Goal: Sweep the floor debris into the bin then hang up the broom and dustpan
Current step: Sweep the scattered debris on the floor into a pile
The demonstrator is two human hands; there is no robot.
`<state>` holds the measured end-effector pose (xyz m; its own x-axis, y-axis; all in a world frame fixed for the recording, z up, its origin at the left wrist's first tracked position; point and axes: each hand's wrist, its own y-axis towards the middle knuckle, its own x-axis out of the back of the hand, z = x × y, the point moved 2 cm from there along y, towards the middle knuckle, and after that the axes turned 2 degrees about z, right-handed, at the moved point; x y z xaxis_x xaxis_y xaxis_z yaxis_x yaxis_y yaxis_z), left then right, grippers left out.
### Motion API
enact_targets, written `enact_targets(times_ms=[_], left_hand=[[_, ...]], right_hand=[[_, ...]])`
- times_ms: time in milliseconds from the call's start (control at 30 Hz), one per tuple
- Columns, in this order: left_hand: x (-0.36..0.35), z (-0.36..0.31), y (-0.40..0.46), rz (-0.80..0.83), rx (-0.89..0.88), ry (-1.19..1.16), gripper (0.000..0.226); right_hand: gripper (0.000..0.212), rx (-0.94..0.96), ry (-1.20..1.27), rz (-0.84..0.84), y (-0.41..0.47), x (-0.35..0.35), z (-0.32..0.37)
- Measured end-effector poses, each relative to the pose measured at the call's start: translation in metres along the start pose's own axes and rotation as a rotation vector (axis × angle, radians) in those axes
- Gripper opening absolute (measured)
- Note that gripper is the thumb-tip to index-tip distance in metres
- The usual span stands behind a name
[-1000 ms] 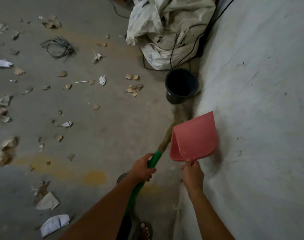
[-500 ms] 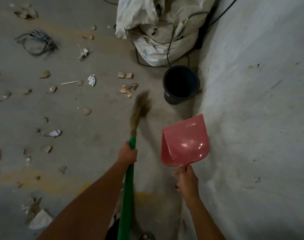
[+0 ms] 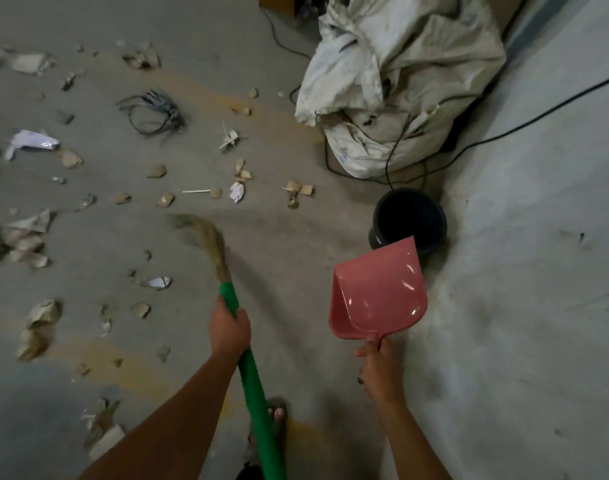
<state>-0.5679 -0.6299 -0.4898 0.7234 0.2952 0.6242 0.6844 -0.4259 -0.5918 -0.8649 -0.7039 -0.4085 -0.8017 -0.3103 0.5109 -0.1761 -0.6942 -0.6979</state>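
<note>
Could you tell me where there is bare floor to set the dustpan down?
Bare floor lies between the broom bristles, the scraps beyond, the black bin and the dustpan. Left of the broom, paper and scraps crowd the floor.

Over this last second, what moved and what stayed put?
The broom swung left, its bristles leaving the spot by the black bin for the littered floor. The left hand still grips its green handle; the right hand still holds the pink dustpan up near the bin. The debris looks unswept.
</note>
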Motion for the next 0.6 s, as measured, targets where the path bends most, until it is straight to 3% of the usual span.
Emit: enact_targets(times_ms=[167, 400, 500, 600], left_hand=[[-0.029, -0.047, -0.015, 0.202, -0.198, 0.01, 0.065], [-0.096, -0.135, 0.015, 0.636, -0.306, 0.116, 0.064], [-0.127, -0.155, 0.043, 0.661, -0.274, 0.18, 0.056], [-0.141, -0.159, 0.07, 0.561, -0.177, 0.164, 0.053]], right_hand=[[0.041, 0.035, 0.016, -0.043, 0.019, 0.004, 0.039], [0.044, 0.022, -0.039, -0.086, 0.07, 0.018, 0.045], [0.04, 0.016, -0.051, -0.07, 0.098, 0.018, 0.044], [0.04, 0.031, -0.062, -0.037, 0.125, 0.017, 0.047]])
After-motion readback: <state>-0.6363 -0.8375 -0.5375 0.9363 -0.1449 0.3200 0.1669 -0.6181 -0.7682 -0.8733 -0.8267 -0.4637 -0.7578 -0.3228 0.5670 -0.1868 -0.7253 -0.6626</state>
